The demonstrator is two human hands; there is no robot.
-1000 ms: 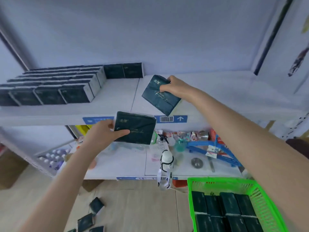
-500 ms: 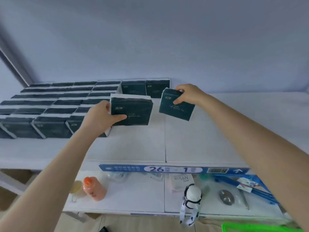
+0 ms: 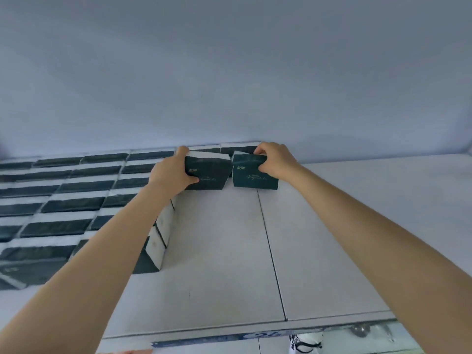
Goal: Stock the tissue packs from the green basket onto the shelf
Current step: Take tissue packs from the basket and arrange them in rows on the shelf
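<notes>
Tissue packs, one in each hand, stand near the back of the shelf (image 3: 229, 251). My left hand (image 3: 173, 172) grips the left pack (image 3: 210, 175) by its left end, fingers curled over the top edge and thumb pressed on the dark green front. My right hand (image 3: 277, 162) grips the right pack (image 3: 252, 177) at its upper right corner, fingers hooked over the top, thumb on the front.

Both packs face me on their long edges. Their bottoms are at the shelf's surface, though I cannot tell whether they rest on it. The left pack's right side slants, so the two nearly meet at the top and a narrow wedge of gap opens lower down.

Just behind them a back row (image 3: 237, 149) of the same packs runs along the wall (image 3: 229, 72). Stocked rows (image 3: 76, 203) fill the left part of the shelf, white ends toward the bare part. A blue label strip (image 3: 255, 337) runs along the front edge.
</notes>
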